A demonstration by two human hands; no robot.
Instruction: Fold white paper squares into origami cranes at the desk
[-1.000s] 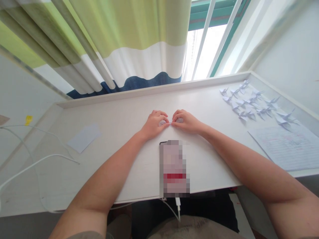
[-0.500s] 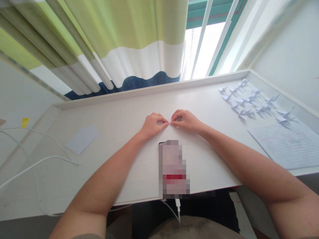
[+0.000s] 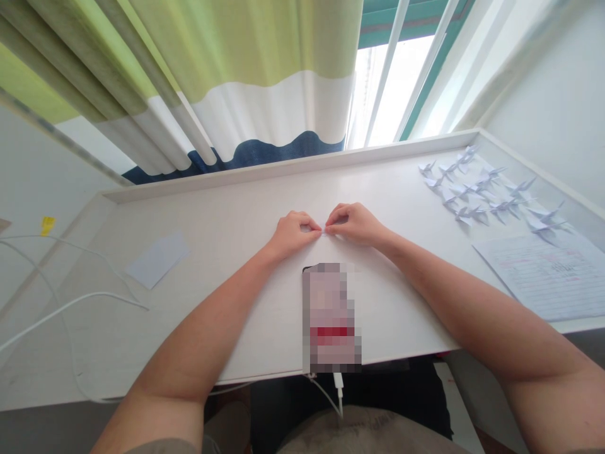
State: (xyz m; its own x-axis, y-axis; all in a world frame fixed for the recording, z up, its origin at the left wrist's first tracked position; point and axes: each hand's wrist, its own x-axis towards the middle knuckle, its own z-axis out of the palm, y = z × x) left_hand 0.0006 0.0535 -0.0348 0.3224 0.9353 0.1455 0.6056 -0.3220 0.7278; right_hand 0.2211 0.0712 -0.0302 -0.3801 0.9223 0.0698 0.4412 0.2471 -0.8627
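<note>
Fingertips of my left hand (image 3: 297,230) and my right hand (image 3: 352,224) meet over the middle of the white desk, both closed in a pinch. Between them is a small piece of white folded paper (image 3: 324,232), mostly hidden by the fingers; its exact shape does not show. Just nearer to me lies a phone (image 3: 331,315) with a blurred screen, a white cable plugged into its near end. Several folded white paper cranes (image 3: 477,189) stand in rows at the far right of the desk.
A lined sheet with writing (image 3: 543,277) lies at the right, by the cranes. Blank white paper (image 3: 158,258) rests on the left, near a loose white cable (image 3: 94,296). A raised rim (image 3: 283,169) runs along the desk's back, below a curtain (image 3: 265,107).
Both hands stay pinched together at nearly the same spot, with the right fingers shifted slightly. Less of the paper shows between them. The whole view has moved a little.
</note>
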